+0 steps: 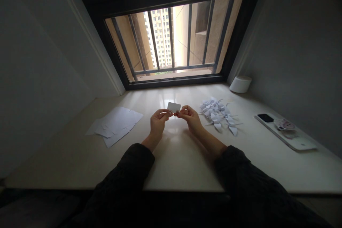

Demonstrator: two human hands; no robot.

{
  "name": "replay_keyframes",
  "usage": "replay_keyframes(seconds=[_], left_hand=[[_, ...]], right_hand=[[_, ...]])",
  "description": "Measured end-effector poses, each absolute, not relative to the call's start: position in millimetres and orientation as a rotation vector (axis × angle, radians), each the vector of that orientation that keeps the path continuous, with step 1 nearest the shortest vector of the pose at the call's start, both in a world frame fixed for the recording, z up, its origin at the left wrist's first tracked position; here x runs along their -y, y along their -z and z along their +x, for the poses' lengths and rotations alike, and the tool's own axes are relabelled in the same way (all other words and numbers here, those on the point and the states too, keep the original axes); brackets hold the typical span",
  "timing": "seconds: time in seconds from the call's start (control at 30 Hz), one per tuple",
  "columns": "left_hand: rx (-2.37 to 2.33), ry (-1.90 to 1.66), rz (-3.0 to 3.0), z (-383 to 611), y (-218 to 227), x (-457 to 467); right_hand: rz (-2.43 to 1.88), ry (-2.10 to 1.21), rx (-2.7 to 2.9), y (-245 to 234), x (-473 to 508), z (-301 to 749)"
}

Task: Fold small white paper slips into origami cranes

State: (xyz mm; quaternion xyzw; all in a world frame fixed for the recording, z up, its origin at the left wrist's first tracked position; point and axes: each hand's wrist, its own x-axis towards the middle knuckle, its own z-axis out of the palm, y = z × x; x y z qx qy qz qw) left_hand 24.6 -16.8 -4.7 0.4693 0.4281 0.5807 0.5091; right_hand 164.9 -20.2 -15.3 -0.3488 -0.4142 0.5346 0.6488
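Both my hands are raised over the middle of the pale sill [173, 164], pinching a small white paper slip [174, 106] between them. My left hand [158, 122] grips its lower left edge with thumb and fingers closed. My right hand [189, 115] pinches the lower right edge the same way. The slip stands upright above my fingertips, clear of the surface.
A loose stack of white paper sheets [115, 125] lies to the left. A heap of several folded white paper pieces [218, 114] sits to the right. Further right lie a white phone [285, 131] and a round white container [240, 84]. A barred window [173, 39] stands ahead.
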Motion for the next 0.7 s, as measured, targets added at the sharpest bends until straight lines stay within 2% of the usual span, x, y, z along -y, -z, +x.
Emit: replay_keyframes(seconds=[0.2,0.33,0.6,0.7], left_hand=[[-0.991,-1.293,1.227,22.9,8.2,13.8],[-0.898,-1.258,1.384,22.7,4.4,17.2],[-0.98,-1.269,1.554,23.6,-3.8,27.8],[-0.992,-1.275,1.589,23.7,-3.4,27.8]], right_hand=[[-0.815,-1.167,0.918,19.0,17.7,165.1],[-0.865,-0.972,0.985,24.0,13.1,168.6],[-1.043,-0.414,1.656,9.9,25.8,180.0],[-1.02,-0.32,1.799,4.1,30.6,179.9]])
